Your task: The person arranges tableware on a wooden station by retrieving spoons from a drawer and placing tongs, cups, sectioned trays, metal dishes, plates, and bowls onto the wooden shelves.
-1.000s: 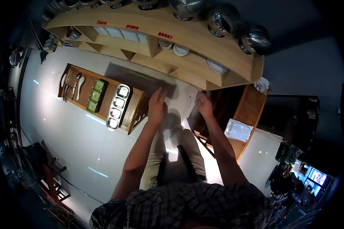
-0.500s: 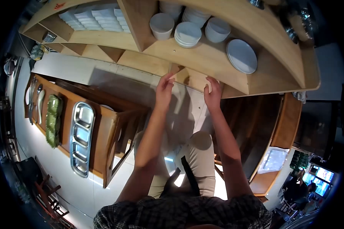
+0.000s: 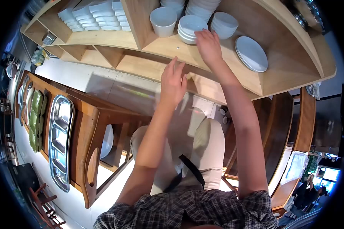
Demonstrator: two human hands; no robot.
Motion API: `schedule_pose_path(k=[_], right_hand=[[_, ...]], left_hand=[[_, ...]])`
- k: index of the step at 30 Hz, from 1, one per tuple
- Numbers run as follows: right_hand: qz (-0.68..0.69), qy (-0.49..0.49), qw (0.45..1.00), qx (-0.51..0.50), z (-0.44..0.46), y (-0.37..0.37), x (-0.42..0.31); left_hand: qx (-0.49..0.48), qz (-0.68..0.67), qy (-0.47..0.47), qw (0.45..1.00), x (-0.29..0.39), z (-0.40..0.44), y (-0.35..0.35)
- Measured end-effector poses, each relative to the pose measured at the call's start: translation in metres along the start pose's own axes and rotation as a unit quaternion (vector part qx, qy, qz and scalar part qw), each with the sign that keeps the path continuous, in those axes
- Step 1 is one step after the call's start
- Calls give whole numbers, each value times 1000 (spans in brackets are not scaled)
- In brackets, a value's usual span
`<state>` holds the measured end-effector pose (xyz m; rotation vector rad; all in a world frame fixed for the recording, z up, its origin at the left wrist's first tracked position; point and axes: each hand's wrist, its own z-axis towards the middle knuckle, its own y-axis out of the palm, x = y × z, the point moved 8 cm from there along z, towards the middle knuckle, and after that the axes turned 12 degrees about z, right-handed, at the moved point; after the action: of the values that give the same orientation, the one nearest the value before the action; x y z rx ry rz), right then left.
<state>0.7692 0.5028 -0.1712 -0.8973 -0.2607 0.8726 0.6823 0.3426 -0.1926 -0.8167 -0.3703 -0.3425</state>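
Note:
My right hand (image 3: 209, 46) reaches over the wooden shelf (image 3: 156, 47), its fingertips at the rim of a short stack of white bowls (image 3: 192, 26); its fingers look spread, and no bowl is lifted. Lower and to the left, my left hand (image 3: 173, 82) hangs in front of the shelf edge with fingers apart and nothing in it. A white cup-shaped bowl (image 3: 163, 23) stands left of the stack. To the right are another bowl stack (image 3: 224, 25) and white oval plates (image 3: 251, 54).
Left is a wooden cart (image 3: 88, 122) carrying a steel four-compartment tray (image 3: 61, 141), a green tray (image 3: 36, 120) and utensils. Square white dishes (image 3: 99, 17) fill the shelf's left section. A wooden unit (image 3: 304, 118) on the right holds a plastic-wrapped packet (image 3: 295, 167).
The shelf has come closer in view. My right hand has moved up and forward to the bowl stack, while my left hand has risen slightly and shifted right. The cart has moved left in view.

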Motion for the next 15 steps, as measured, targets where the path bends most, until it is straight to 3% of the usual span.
schedule_pose_path(k=[3, 7, 10, 12, 15], right_hand=[[-21, -8, 996, -88, 12, 3, 2], [15, 5, 996, -92, 20, 4, 7], [45, 21, 996, -76, 23, -5, 5], [96, -15, 995, 23, 26, -32, -3], [91, -74, 990, 76, 19, -71, -30]], left_hand=[[-11, -2, -19, 1000, -5, 2, -1], [-11, 9, -28, 1000, -8, 4, -7], [-9, 30, -27, 999, -11, 3, -8], [-4, 26, -40, 999, -13, 4, -10], [25, 26, -50, 998, -12, 6, -19]])
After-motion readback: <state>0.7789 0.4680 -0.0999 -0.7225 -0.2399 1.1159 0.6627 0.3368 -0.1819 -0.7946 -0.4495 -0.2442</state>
